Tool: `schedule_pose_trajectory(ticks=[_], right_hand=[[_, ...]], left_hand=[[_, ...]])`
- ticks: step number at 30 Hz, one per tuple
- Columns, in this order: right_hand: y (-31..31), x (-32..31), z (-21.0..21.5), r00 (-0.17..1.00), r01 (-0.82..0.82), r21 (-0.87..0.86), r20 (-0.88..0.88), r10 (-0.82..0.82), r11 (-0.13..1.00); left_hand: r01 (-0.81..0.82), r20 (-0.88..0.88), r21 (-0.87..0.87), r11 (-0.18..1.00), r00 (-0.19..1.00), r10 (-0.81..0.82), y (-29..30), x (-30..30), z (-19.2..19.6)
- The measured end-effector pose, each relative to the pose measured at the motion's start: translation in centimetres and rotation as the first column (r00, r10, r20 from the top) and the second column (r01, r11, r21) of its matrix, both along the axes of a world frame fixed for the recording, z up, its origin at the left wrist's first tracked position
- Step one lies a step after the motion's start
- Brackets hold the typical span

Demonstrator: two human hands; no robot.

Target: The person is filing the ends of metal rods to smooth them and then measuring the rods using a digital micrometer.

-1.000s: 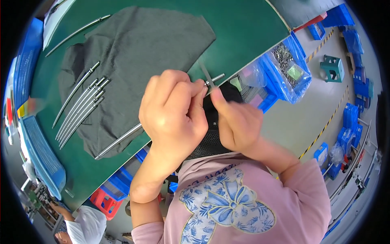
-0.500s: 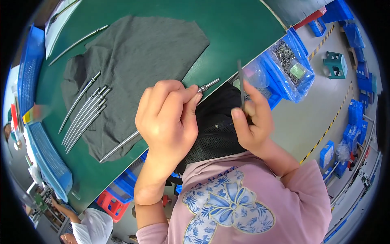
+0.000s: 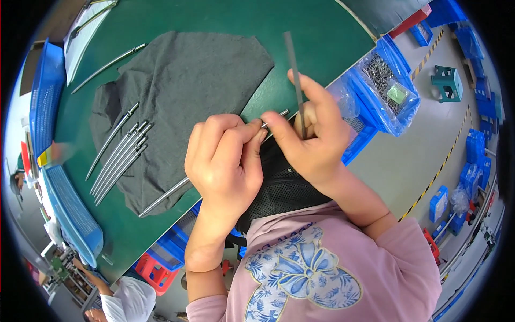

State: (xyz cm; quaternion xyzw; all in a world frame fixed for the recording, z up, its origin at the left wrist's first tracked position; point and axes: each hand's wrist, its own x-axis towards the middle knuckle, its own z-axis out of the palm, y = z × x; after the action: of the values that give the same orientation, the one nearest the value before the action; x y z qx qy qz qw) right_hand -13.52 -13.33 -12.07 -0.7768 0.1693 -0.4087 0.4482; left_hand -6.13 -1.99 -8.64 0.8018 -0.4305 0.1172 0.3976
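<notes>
We see left hand [image 3: 222, 158], grip pinching metal rod [image 3: 166, 196] near upper end; rod slants over grey cloth [image 3: 209, 67], near front edge of green bench [image 3: 316, 21]. Right hand [image 3: 319, 139]: grip closed around flat strip [image 3: 293, 67], thumb at rod. Spare rods [image 3: 121, 161] bunched left, on cloth.

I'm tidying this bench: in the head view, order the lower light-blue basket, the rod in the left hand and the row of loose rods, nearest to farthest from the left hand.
1. Held rod: in the left hand.
2. Row of loose rods: left, partly on the grey cloth.
3. Lower light-blue basket: farther left.
</notes>
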Motion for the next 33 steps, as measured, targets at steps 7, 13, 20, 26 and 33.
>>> schedule_pose_trajectory(ticks=[7,13,20,26,33], right_hand=[[-1.2,-1.3,1.7,0.991,0.038,0.188,-0.134,-0.013,0.981],[-1.1,-1.4,1.6,0.987,-0.058,0.151,-0.140,0.079,0.987],[-1.2,-1.3,1.5,0.989,-0.065,0.188,-0.122,0.089,0.980],[-1.1,-1.2,1.7,0.986,-0.077,0.246,-0.127,0.111,0.966],[-0.9,-1.0,1.9,0.981,-0.071,0.292,-0.155,0.120,0.954]], left_hand=[[-0.011,0.011,-0.002,1.000,1.000,0.011,0.2,0.0,-0.1],[-0.017,0.030,-0.018,1.000,0.999,0.017,0.1,-0.2,-0.4],[-0.045,0.039,0.018,0.999,0.998,0.045,-0.2,-0.7,0.1],[-0.026,-0.187,0.064,0.998,0.982,0.038,-0.3,-0.4,1.1],[-0.054,-0.243,0.074,0.996,0.968,0.070,0.0,-0.8,1.2]])
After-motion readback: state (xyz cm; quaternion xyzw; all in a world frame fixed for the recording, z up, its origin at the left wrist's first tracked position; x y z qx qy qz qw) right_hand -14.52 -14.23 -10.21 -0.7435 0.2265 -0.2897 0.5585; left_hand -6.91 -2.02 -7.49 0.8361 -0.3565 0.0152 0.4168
